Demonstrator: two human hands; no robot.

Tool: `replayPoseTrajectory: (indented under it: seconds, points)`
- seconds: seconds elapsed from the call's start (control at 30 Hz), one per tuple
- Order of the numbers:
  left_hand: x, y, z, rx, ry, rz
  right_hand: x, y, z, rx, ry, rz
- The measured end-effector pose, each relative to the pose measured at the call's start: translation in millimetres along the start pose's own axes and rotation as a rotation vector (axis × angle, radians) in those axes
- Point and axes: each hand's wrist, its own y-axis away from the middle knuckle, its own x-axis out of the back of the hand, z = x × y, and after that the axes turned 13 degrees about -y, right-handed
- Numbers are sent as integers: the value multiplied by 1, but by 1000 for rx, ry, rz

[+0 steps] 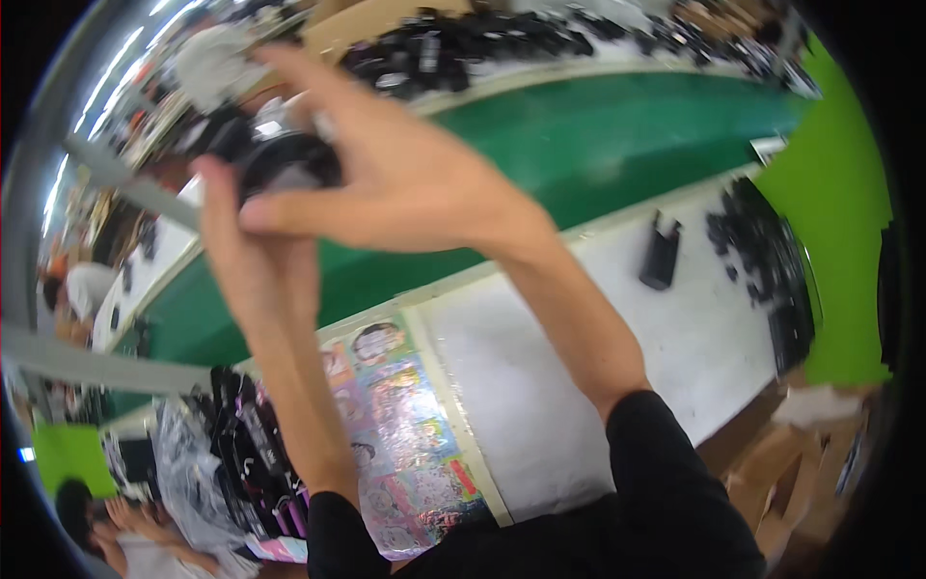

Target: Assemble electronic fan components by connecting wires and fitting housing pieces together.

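Raised over the far left of the bench, both my hands are closed around a glossy black rounded object (289, 156); motion blur hides its exact kind. My left hand (258, 261) supports it from the left and below, thumb up along its side. From the right, my right hand (410, 183) grips it with the thumb across the near side and the fingers over the far side. On the white work surface to the right lies a small black part with two prongs (661, 253), apart from my hands.
Beyond the bench runs a green conveyor belt (617, 125), with many black parts (463, 43) heaped on its far side. A black tray (796, 328) of small parts stands right, cardboard (791, 454) below it. Black-and-purple items (251, 444) lie left. Other people (145, 531) work nearby.
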Motion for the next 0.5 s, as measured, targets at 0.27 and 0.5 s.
replayPoseTrajectory:
  seconds: [0.27,0.5]
  points:
    - [-50,11,-91,133,-53,-29,33,3,-69,164,288,511]
    - [-213,104,-179,-90,-1288,-761,36,6,-92,267,196,605]
